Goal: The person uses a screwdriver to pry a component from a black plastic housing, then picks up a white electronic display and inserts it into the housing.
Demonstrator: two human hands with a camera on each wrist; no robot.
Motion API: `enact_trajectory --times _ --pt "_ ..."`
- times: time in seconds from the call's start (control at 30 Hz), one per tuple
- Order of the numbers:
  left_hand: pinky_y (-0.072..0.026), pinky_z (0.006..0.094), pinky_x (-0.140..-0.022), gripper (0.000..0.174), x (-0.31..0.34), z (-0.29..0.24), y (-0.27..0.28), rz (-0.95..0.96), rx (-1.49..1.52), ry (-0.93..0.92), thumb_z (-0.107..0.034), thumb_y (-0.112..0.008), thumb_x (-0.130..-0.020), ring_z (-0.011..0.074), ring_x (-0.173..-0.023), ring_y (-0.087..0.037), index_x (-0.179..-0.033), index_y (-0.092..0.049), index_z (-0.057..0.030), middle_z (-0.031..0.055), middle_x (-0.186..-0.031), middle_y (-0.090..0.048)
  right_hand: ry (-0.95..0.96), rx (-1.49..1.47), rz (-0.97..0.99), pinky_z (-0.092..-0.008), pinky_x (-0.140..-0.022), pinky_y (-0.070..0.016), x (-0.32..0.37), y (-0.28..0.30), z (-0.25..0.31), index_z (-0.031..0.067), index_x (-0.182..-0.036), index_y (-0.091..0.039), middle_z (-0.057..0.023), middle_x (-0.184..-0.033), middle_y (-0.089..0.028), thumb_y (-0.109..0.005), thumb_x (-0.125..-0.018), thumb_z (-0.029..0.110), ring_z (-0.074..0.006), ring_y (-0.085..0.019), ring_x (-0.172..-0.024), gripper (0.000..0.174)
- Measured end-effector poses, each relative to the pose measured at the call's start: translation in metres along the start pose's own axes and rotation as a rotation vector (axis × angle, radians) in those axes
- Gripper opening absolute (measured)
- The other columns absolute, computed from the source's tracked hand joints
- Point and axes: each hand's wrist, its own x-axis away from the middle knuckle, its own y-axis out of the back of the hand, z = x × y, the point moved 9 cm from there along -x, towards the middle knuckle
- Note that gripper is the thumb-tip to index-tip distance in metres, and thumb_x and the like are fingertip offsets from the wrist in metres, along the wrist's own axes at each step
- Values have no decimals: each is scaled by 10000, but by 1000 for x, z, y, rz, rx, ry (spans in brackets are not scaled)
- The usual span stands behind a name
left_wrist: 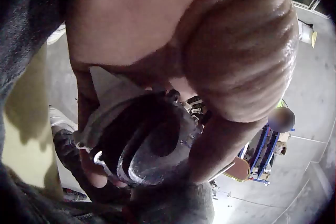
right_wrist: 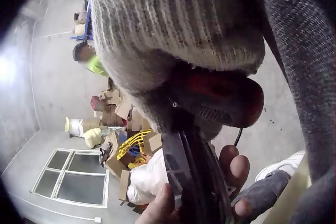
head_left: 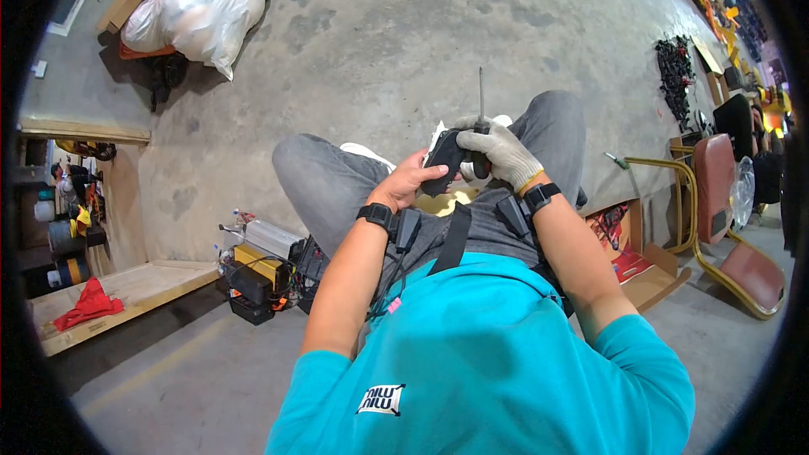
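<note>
My bare left hand grips a black plastic part with a ragged white piece along its edge, in front of my lap. The part's curved dark face shows in the left wrist view. My right hand, in a pale knitted glove, holds a screwdriver, its shaft pointing away from me. Its black and red handle sticks out below the gloved fingers in the right wrist view. Those fingers lie right against the upper end of the black part; the glove hides some of their contact.
A white sack lies at far left by cardboard boxes. Machines with cables stand left of my knee, beside a wooden shelf. To the right are an open carton and a chair. Another person appears in the distance.
</note>
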Motion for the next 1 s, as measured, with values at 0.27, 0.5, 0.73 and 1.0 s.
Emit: enact_trajectory --times 0.27,0.5,0.73,1.0 --pt "-571 371 -849 451 -2 3 3 4 -7 -12 -121 -692 -907 245 -1093 -654 -1298 -487 -25 131 -1164 -644 76 231 -9 -248 -653 -473 1 4 7 -15 -1120 -643 -28 -892 -629 -700 -855 190 -98 -569 -738 340" --pt "-573 385 -865 492 0 1 5 -38 10 -6 -87 -672 -912 271 -1117 -650 -1338 -436 -18 149 -1203 -621 49 223 -55 -244 -663 -485 -4 12 0 -19 -1115 -660 -40 -904 -656 -684 -853 191 -96 -607 -767 337" --pt "-571 380 -866 489 -1 1 7 -41 -21 -5 -80 -656 -922 281 -1125 -648 -1347 -424 -10 165 -1212 -618 86 319 -27 -253 -663 -495 -9 15 -3 -26 -1137 -662 -54 -895 -668 -669 -847 190 -112 -621 -750 362" --pt "-568 372 -867 458 1 0 6 -50 -17 -1 -101 -653 -931 286 -1110 -654 -1326 -442 -3 196 -1185 -639 59 342 -55 -260 -635 -484 -9 20 -5 -22 -1119 -665 -35 -825 -650 -682 -849 203 -107 -591 -705 351"
